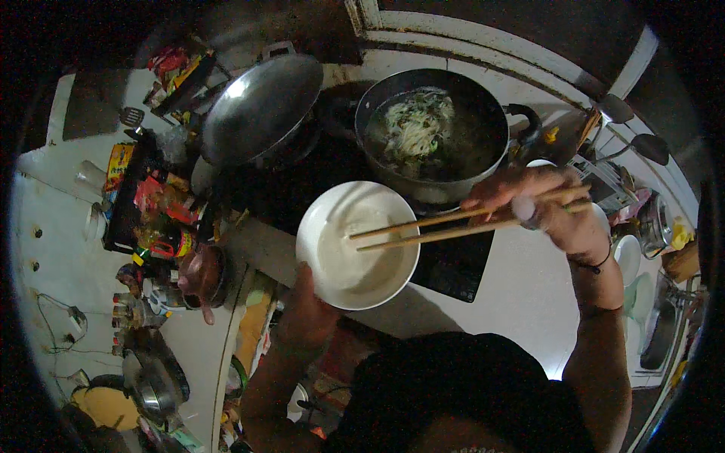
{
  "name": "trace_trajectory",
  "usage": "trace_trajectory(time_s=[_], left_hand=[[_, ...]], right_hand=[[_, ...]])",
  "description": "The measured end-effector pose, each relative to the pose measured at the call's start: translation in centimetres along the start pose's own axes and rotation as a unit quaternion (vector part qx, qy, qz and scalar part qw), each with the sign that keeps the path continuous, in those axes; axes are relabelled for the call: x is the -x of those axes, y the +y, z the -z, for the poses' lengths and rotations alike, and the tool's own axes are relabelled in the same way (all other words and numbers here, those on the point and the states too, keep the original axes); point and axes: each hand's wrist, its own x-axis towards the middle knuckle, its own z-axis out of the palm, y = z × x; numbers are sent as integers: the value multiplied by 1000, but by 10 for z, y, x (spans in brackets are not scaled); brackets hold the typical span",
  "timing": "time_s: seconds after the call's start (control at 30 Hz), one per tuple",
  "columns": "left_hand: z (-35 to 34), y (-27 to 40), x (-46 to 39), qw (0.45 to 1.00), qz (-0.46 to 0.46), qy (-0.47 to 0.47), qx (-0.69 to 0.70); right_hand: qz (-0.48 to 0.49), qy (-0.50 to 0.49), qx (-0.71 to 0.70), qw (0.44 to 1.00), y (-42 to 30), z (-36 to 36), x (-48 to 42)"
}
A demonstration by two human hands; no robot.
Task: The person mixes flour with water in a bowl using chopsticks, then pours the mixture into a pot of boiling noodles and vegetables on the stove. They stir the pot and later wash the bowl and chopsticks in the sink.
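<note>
My left hand [311,317] grips a white bowl [308,240] by its near left side, thumb at the rim. The bowl's interior is pale; I cannot tell whether it holds a thin liquid. In my right hand [546,209] is a pair of wooden chopsticks [419,225], their tips over the bowl's middle and slightly apart. Beyond the bowl stands a dark two-handled pot [442,189] with liquid. A clump of pale noodles [416,127] with green bits lies in it.
A large metal wok lid [257,107] leans left of the pot. Condiment packets and bottles [164,215] crowd the left counter, near a frying pan [156,390]. Ladles [648,148] hang at the right. Bowls [627,260] stand beside the sink [657,334]. A black cooktop [459,266] lies below the pot.
</note>
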Motion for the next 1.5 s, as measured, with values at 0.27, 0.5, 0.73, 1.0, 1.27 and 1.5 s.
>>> trace_trajectory(time_s=[0.27, 0.5, 0.73, 1.0, 1.27, 1.5], left_hand=[[5, 69, -36, 958, 109, 15, 266], [28, 69, -84, 959, 49, -10, 280], [31, 90, -115, 978, 58, -23, 201], [32, 98, -142, 988, 85, -5, 128], [30, 102, -160, 992, 85, -36, 85], [25, 112, -171, 994, 109, -21, 24]], right_hand=[[67, 175, -32, 982, -28, 36, -21], [-70, 166, 11, 984, 34, 72, -45], [-82, -11, 165, 983, 103, 51, -88], [-16, -42, 389, 920, 85, 108, -68], [-79, 98, 100, 987, 36, 55, -66], [-3, 22, 345, 938, 74, 78, -54]])
